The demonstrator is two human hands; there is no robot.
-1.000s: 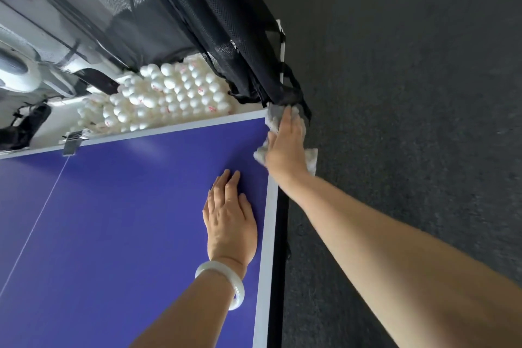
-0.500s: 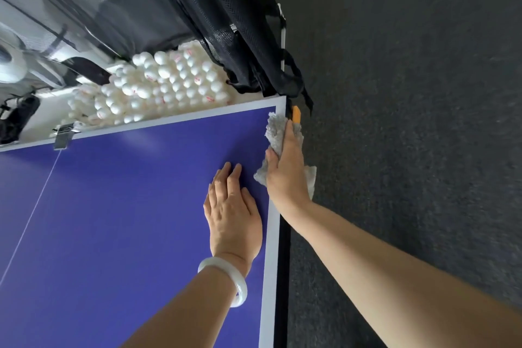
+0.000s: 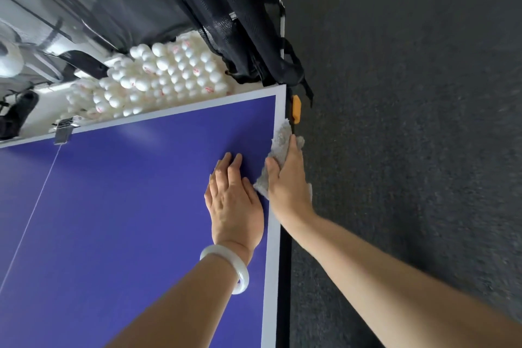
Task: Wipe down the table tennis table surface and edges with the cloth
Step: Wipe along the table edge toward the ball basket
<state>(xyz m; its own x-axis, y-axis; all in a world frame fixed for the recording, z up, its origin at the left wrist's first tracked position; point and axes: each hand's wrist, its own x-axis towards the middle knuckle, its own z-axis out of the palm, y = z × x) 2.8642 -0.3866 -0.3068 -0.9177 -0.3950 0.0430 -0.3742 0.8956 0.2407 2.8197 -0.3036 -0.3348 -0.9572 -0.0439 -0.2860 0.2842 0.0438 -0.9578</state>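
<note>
cloth slid nearer, R hand pressing

My left hand lies palm down, fingers straight and close together, thumb tucked along its right side. My right hand sits just beside it, a little further forward, palm down, fingers stretched ahead, thumb spread leftward. Both arms are bare.

The surface lies open leftward — black netting hangs over its far right corner, an orange clip juts from the right edge, white balls crowd beyond the far edge.
</note>
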